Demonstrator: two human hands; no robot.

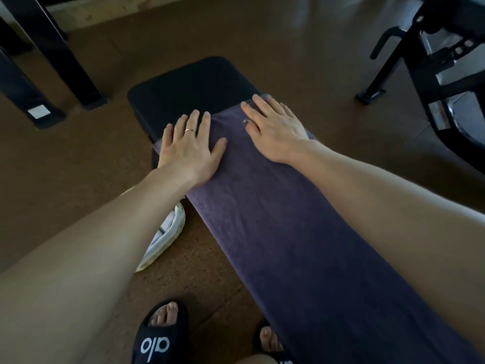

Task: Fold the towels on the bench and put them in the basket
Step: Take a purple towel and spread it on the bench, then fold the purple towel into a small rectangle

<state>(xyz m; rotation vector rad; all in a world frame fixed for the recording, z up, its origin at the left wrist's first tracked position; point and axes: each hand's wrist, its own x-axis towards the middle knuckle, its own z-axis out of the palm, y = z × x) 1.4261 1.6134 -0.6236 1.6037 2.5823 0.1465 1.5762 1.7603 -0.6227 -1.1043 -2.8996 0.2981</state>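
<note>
A long purple-grey towel [275, 232] lies flat along the black padded bench [189, 85], running from the lower right up to the bench's middle. My left hand [189, 143] presses flat on the towel's far left corner, fingers straight, a ring on one finger. My right hand [273, 127] lies flat on the towel's far right corner, fingers spread. A pale woven basket [165, 237] stands on the floor left of the bench, mostly hidden under my left forearm.
Brown cork floor [65, 179] surrounds the bench. Dark frame legs [52, 48] stand at the upper left, and black exercise equipment [433, 74] at the upper right. My feet in black slides [160, 334] are on the floor by the bench's near end.
</note>
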